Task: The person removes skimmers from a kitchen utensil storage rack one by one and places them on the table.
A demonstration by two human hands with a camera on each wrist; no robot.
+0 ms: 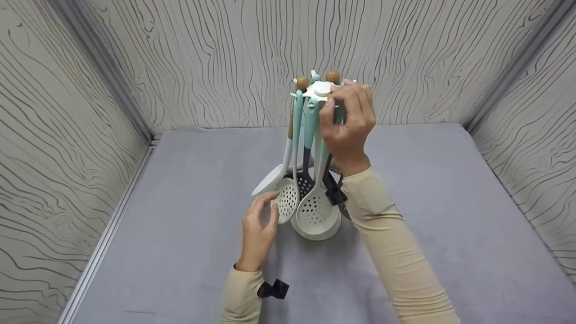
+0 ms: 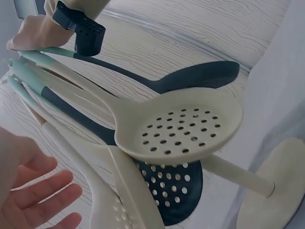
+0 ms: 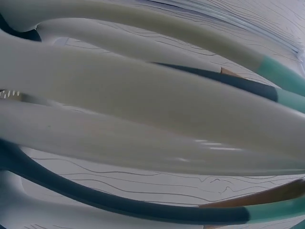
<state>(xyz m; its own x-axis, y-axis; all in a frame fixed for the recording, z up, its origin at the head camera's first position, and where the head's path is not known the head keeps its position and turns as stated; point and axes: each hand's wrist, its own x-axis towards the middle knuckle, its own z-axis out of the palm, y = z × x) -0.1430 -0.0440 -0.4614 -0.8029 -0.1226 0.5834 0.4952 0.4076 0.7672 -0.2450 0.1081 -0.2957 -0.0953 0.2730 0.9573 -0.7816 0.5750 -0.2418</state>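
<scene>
Item: cream skimmer (image 1: 315,220), centre of the head view, in front of the other utensils; perforated bowl low, teal-ended handle high. Long axis: close to upright in that frame, its top leaning slightly right; in the left wrist view, slanting from handle at upper left to bowl right of centre

Item: my right hand (image 1: 348,121), upper centre-right of the head view, beside the white rack top (image 1: 322,88); thumb and fingers bent close together, and I cannot tell whether they pinch a handle. The nearer hand to the skimmer's handle end; from it the bowl lies downward and a little left

Item: my left hand (image 1: 260,229), lower centre-left; thumb and fingers parted, grasping nothing, nearest the slotted spoon (image 1: 287,200), left of the skimmer

Item: round base (image 2: 274,191), lower right of the left wrist view, beyond the skimmer's bowl
</scene>
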